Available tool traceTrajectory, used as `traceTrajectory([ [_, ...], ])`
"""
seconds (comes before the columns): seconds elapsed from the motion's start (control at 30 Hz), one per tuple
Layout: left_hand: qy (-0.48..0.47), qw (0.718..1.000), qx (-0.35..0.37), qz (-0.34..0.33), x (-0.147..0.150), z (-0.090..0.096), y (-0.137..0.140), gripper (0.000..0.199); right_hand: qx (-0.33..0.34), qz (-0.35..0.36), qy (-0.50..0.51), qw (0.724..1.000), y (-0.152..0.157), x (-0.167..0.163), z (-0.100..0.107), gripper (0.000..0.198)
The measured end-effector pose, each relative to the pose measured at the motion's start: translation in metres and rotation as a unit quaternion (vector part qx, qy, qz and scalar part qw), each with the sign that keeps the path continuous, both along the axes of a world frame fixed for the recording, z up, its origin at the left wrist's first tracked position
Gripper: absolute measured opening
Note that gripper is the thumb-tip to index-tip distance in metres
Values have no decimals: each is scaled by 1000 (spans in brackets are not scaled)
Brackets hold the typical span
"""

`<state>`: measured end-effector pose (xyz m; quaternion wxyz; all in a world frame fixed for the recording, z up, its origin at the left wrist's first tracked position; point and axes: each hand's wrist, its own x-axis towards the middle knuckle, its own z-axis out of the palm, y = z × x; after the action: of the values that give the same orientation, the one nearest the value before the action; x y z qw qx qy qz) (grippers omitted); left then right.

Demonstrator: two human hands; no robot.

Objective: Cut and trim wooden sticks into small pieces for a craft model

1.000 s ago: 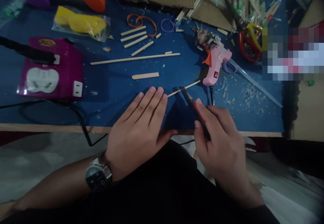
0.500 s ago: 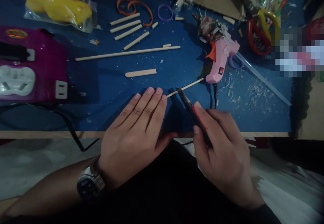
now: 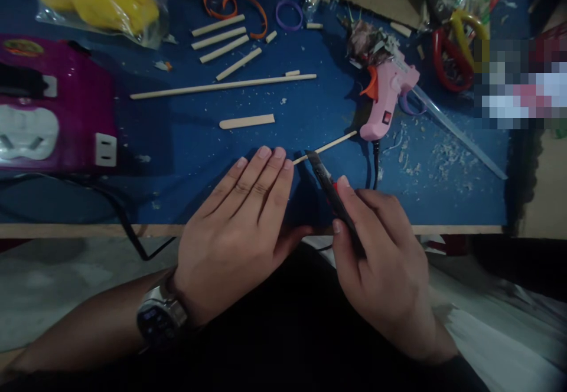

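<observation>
My left hand point(image 3: 241, 226) lies flat with its fingers stretched out, pressing down over one end of a thin wooden stick point(image 3: 334, 143). The rest of the stick sticks out to the right past my index finger; the part under the hand is hidden. In my closed right hand point(image 3: 383, 262) is a utility knife point(image 3: 325, 176) with a dark blade and a bit of red on its body. Its blade tip meets or hovers just over the stick, close to my left fingertips; contact is hard to tell.
Beyond the hands lie a flat craft stick point(image 3: 247, 121), a long stick point(image 3: 221, 87) and several short cut pieces point(image 3: 219, 38). A pink glue gun point(image 3: 383, 105) stands near the stick's far end, scissors point(image 3: 452, 61) farther right. A purple power unit point(image 3: 84, 108) occupies the left.
The knife and my right hand have shifted slightly left and toward the stick, the blade tip now nearer my left fingers. My left hand stays on the stick. The whole view has tilted slightly.
</observation>
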<state>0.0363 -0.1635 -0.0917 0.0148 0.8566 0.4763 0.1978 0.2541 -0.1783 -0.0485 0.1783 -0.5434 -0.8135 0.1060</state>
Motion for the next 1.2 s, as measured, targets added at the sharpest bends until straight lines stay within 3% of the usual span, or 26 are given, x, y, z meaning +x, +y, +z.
traceTrajectory([
  [0.57, -23, 998, -53, -3, -2, 4, 3, 86, 35, 6, -70, 997, 5, -13, 1, 54],
  [1.2, 4, 997, -76, -11, 15, 11, 9, 82, 36, 12, -62, 997, 3, -12, -3, 56],
])
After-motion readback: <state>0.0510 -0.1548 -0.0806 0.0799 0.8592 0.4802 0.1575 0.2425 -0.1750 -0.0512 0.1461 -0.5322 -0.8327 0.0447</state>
